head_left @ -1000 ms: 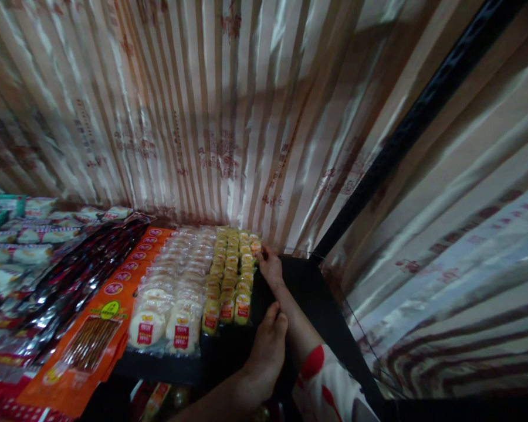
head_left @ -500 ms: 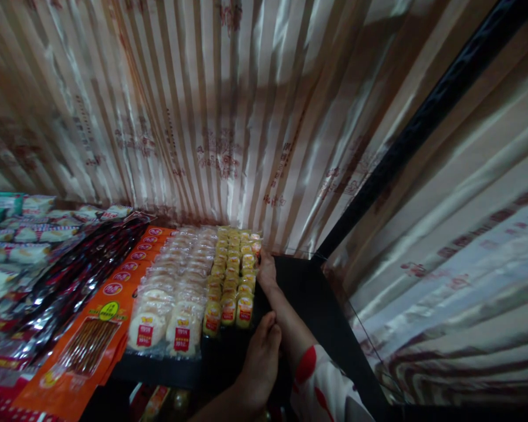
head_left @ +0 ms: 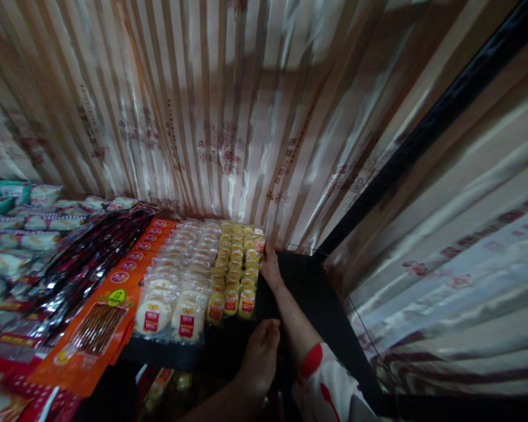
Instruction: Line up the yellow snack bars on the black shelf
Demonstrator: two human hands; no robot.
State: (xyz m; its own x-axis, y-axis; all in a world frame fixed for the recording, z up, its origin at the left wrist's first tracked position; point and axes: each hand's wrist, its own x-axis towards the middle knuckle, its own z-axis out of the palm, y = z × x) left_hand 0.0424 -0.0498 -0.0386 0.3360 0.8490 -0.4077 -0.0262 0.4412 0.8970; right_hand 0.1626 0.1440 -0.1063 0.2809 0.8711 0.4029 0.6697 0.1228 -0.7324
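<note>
Yellow film-wrapped snack packs are sitting at 7 o'clock from view centre, three rows running front to back on the black shelf. Right hand is lying at their 3 o'clock, fingers by the rear packs; can't tell if it's gripping one. Left hand is sitting at their 5 o'clock, nothing visible in it; can't tell if closed. Packs are looking light, soft, crushable, film probably slippery: take by the rounded sides, low squeeze. Crinkly clear film is covering pale discs at 8 o'clock. Beyond those, a flat glossy orange stick-snack packet is lying. Shiny striped backdrop is hanging in folds at 12.
</note>
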